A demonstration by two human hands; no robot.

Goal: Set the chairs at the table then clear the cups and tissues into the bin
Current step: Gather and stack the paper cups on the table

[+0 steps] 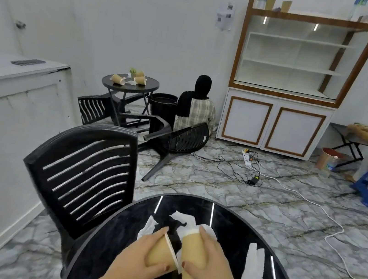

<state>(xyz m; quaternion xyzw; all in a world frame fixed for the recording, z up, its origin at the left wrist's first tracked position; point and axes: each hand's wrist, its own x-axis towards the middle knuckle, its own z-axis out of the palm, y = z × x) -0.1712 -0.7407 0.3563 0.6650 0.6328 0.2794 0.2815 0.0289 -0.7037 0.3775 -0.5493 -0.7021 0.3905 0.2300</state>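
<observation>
A chair (85,179) stood upright at ten o'clock of the near table (120,233), so the clearing step seemed in hand. The left hand (148,254) grasped one paper cup (161,252) and the right hand (209,259) another cup (192,261) — rims nearly touching above the tabletop. Next, probably nesting them, gathering the tissues (253,271) at three o'clock, then carrying all to the bin (163,104) at twelve o'clock — past a toppled chair (178,138).

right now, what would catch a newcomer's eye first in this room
Near the bottom, the left hand and right hand each hold a tan paper cup over the glossy black table, with crumpled tissues lying around them. Behind that, an overturned black chair lies on the marble floor, while another chair stands upright at the table's left.
</observation>
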